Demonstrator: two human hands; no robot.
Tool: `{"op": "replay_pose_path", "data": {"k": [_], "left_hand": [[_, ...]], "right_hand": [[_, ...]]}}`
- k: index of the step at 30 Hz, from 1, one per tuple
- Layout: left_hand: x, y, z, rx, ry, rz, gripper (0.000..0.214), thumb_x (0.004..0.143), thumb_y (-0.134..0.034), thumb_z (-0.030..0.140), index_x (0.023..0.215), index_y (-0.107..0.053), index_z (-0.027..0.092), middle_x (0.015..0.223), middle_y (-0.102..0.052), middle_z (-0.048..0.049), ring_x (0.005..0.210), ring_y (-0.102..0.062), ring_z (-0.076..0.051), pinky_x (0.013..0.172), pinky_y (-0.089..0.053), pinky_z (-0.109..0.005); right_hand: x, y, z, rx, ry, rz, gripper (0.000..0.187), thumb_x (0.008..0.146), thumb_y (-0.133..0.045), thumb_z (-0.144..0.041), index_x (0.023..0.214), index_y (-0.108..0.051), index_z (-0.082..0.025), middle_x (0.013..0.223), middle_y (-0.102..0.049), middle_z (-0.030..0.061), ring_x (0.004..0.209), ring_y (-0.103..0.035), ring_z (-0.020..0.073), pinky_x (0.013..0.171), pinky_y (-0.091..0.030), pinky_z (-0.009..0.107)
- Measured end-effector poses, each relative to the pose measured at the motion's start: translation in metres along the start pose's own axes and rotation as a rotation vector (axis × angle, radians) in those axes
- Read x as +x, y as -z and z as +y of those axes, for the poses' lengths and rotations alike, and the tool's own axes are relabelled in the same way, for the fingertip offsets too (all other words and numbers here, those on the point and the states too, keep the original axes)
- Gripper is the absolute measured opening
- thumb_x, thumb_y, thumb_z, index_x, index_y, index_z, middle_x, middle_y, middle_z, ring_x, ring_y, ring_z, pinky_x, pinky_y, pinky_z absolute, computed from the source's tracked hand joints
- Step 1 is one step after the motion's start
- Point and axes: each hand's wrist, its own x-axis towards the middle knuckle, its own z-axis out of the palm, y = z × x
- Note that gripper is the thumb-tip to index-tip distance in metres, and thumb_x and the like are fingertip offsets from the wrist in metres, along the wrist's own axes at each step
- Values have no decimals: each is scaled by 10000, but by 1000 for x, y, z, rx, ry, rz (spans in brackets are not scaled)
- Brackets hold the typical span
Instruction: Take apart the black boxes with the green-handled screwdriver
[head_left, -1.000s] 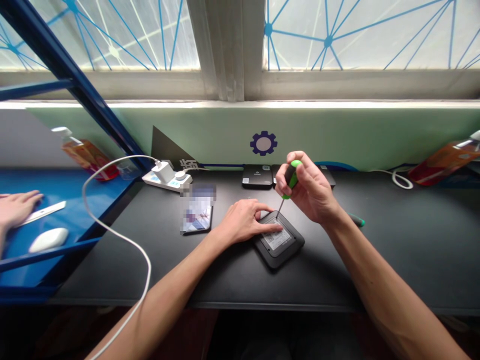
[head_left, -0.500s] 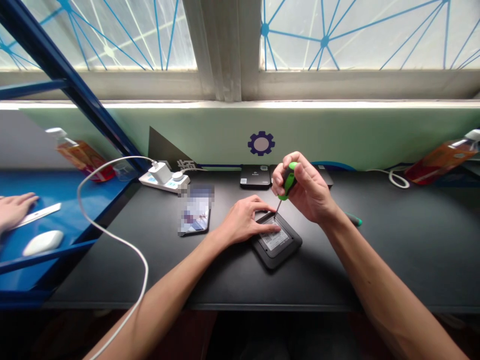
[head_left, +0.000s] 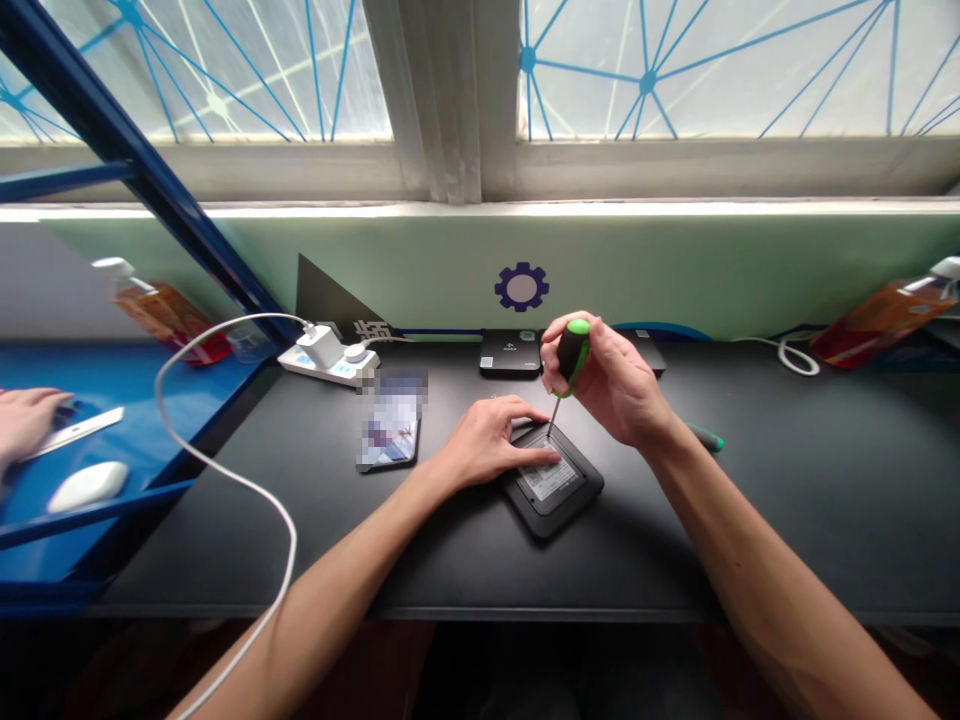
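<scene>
A small black box with a white label [head_left: 553, 482] lies flat on the black table [head_left: 787, 500]. My left hand [head_left: 491, 442] rests on its near-left part, fingers spread flat and pressing it down. My right hand [head_left: 607, 380] is closed round a screwdriver with a green and black handle [head_left: 572, 353], held almost upright. Its thin metal tip touches the box's far edge, just beyond my left fingertips.
A phone [head_left: 391, 432] lies left of the box, with a white power strip [head_left: 328, 360] and cable behind it. Two black boxes [head_left: 512, 352] stand by the wall. A second green tool [head_left: 705, 438] lies behind my right wrist. Another person's hand [head_left: 26, 418] and a white mouse [head_left: 84, 484] are on the blue surface.
My right hand has turned the screwdriver a little, so the handle stands more upright. My left hand and the box have stayed put. The other person's hand has shifted slightly.
</scene>
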Motion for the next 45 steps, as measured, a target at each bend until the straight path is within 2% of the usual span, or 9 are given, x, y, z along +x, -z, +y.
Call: {"op": "replay_pose_path", "data": {"k": [4, 8, 11, 14, 18, 21, 26, 39, 45], "left_hand": [[0, 0, -1, 7, -5, -2, 589, 852, -926, 669, 1237, -867, 229, 1105, -796, -55, 716, -535, -141, 708, -440, -289], [0, 0, 0, 16, -5, -7, 589, 857, -925, 659, 1251, -862, 226, 1104, -793, -58, 720, -533, -145, 715, -444, -297], [0, 0, -1, 14, -4, -8, 579, 853, -928, 660, 1233, -863, 227, 1086, -785, -52, 709, -524, -142, 704, -437, -299], [0, 0, 0, 9, -8, -1, 565, 846, -936, 653, 1211, -864, 228, 1069, -769, -47, 712, -525, -142, 703, -441, -300], [0, 0, 0, 0, -2, 10, 565, 835, -946, 651, 1200, -861, 229, 1049, -740, -40, 729, -533, -146, 715, -453, -298], [0, 0, 0, -4, 4, 9, 573, 829, -948, 657, 1197, -859, 227, 1044, -727, -38, 734, -535, -148, 720, -455, -297], [-1, 0, 0, -6, 6, 3, 580, 833, -945, 655, 1215, -856, 228, 1089, -730, -49, 752, -544, -151, 730, -459, -297], [-3, 2, 5, -36, 8, -8, 565, 833, -931, 679, 1217, -871, 269, 1110, -733, -46, 759, -555, -159, 732, -469, -300], [-2, 2, 3, -21, 3, -3, 552, 837, -937, 660, 1209, -867, 258, 1106, -733, -43, 764, -555, -157, 735, -467, -302]], "right_hand": [[-1, -1, 3, -6, -20, 3, 501, 1074, -640, -726, 1288, -691, -276, 809, -602, -2, 654, -495, 196, 671, -494, 358], [-2, 1, 4, 3, -2, 15, 395, 1008, -826, -606, 1149, -627, -295, 805, -614, -25, 660, -520, 179, 689, -503, 334], [-1, 2, 4, -35, -8, 19, 409, 1058, -726, -665, 1090, -708, -258, 946, -671, 40, 736, -584, 195, 724, -545, 358], [0, 1, 5, -23, -26, 18, 518, 1070, -632, -750, 1104, -759, -249, 980, -645, 48, 693, -535, 185, 715, -556, 374], [-1, -1, 5, 71, -20, 8, 383, 1023, -789, -645, 1126, -677, -293, 998, -613, -3, 623, -459, 136, 688, -526, 339], [-1, -1, 4, 43, -4, 8, 356, 1045, -766, -631, 1091, -659, -294, 939, -614, -2, 658, -521, 164, 706, -539, 348], [1, -1, 4, -16, -2, 26, 566, 1070, -585, -798, 1047, -757, -260, 801, -558, 19, 678, -501, 204, 751, -561, 392], [-1, -2, -7, 79, 34, 60, 432, 1096, -651, -659, 1001, -793, -262, 729, -532, 4, 635, -432, 183, 723, -503, 363], [-1, -2, -1, 63, 1, 24, 526, 1062, -627, -775, 1033, -736, -262, 756, -543, 7, 638, -430, 190, 689, -502, 368]]}}
